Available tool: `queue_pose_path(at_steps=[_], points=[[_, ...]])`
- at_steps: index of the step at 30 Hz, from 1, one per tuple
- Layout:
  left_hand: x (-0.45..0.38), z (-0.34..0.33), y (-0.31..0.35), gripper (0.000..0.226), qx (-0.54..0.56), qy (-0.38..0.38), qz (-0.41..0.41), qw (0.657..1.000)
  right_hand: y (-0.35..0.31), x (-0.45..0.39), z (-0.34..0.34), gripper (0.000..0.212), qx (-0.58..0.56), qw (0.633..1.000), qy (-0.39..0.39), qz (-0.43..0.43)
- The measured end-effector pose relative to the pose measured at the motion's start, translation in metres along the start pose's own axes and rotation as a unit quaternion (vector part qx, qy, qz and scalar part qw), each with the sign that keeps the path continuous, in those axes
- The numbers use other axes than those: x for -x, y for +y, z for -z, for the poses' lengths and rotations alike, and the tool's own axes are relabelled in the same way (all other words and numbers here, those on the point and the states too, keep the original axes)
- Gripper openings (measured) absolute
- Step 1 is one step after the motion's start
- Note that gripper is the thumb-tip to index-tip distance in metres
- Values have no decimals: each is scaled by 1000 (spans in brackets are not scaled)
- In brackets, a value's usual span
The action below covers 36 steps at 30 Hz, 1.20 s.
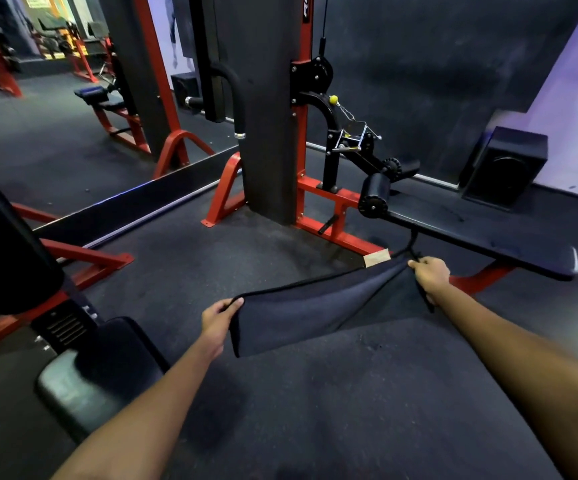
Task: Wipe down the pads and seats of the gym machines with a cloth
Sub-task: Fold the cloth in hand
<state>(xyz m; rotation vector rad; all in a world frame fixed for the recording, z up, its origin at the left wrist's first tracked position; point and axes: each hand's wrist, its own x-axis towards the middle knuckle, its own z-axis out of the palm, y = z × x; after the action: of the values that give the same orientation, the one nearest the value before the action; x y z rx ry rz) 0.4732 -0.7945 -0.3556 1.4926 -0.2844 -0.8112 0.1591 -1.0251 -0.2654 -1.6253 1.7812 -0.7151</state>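
Observation:
A dark blue cloth [318, 313] hangs stretched between my two hands above the floor, in the middle of the view. My left hand [216, 323] pinches its left corner. My right hand [431, 273] grips the opposite corner, higher and farther away. Just beyond my right hand lies a long black padded bench seat [481, 233] on a red frame, with a black roller pad [374, 197] at its far end. At the lower left is another black seat pad [107, 365] of a nearer machine.
A red and black cable machine column [270, 109] stands straight ahead with a metal handle [353, 136] hanging by it. A mirror wall [55, 140] runs along the left. A black speaker box [504, 166] sits against the right wall. Dark rubber floor [349, 393] spreads below my arms.

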Motion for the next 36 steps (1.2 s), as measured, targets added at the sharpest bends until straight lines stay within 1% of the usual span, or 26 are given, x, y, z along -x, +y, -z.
queue_pose_path(at_steps=[3,5,7,9,10,12,13,14,16,18,20,22,26,28,31,33,34,36], points=[[2,-1,2,12,-11,15,5,1000,19,6,-3,29,4,1000,-11,-9],[3,-6,3,15,-16,27,10,999,28,12,-7,28,-12,999,-3,-33],[3,-15,3,17,-29,57,10,998,30,22,-14,30,-18,998,11,-59],[1,-27,5,13,-84,94,1,992,22,36,-24,32,-15,998,4,-61],[3,-36,6,13,-110,100,-2,989,16,44,-31,30,-18,999,-6,-49],[9,-56,11,13,-140,76,-13,987,0,65,-48,23,-22,999,-42,11],[13,-67,13,12,-153,53,-25,986,-8,76,-58,16,-20,997,-66,46],[17,-78,15,11,-166,29,-37,985,-16,87,-67,13,-23,993,-90,77],[25,-98,19,7,-178,-21,-59,982,-30,108,-85,24,-43,983,-132,120],[31,-111,20,8,-189,-62,-77,977,-40,122,-98,25,-73,976,-155,135],[33,-117,22,12,-191,-75,-80,975,-47,128,-104,21,-100,973,-166,125],[33,-116,25,12,-170,-66,-69,981,-49,128,-105,21,-123,972,-167,110],[33,-112,24,12,-126,-58,-37,990,-48,131,-105,22,-151,963,-188,119],[35,-113,26,14,-124,-63,-33,990,-51,134,-106,21,-148,961,-202,121],[37,-114,30,24,-103,-79,3,992,-55,134,-106,18,-152,960,-210,109],[39,-113,32,36,-93,-101,30,990,-57,134,-105,13,-166,954,-232,89],[39,-112,32,42,-105,-107,33,988,-59,135,-104,12,-180,949,-249,71],[39,-109,32,51,-147,-113,25,982,-63,138,-101,21,-231,928,-290,26]])
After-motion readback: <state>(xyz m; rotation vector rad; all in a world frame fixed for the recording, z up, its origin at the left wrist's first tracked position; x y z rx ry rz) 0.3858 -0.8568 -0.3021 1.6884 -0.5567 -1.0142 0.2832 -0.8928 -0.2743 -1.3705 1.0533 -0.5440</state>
